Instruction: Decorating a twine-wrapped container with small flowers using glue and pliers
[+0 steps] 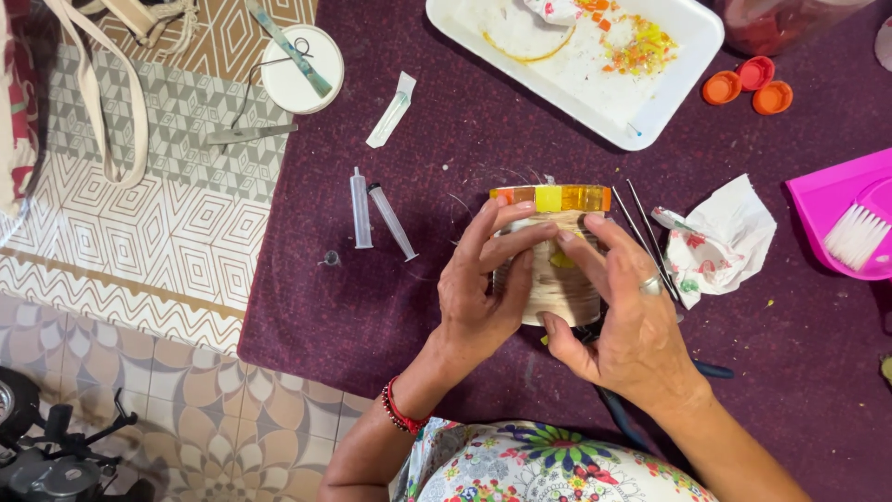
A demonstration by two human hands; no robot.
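A dark purple cloth (390, 307) covers the work surface. To its left lies a patterned mat (158, 214) of geometric brown and white bands, over floral floor tiles (223, 428). Daylight falls evenly.

On the purple table (390, 307), two syringes (376, 216) lie side by side at the left, with a small wrapped packet (391, 111) farther off and a round white lid (301, 69) on the patterned cloth (167, 214) beyond the table's left edge. At the far side sits a white foam tray (683, 56) smeared with orange and yellow bits, and three orange and red bottle caps (748, 85) cluster just right of it. To the right lie a crumpled printed tissue (725, 242), thin metal rods (646, 232) beside it, and a pink dustpan (832, 200) holding a white-bristled brush (857, 234)
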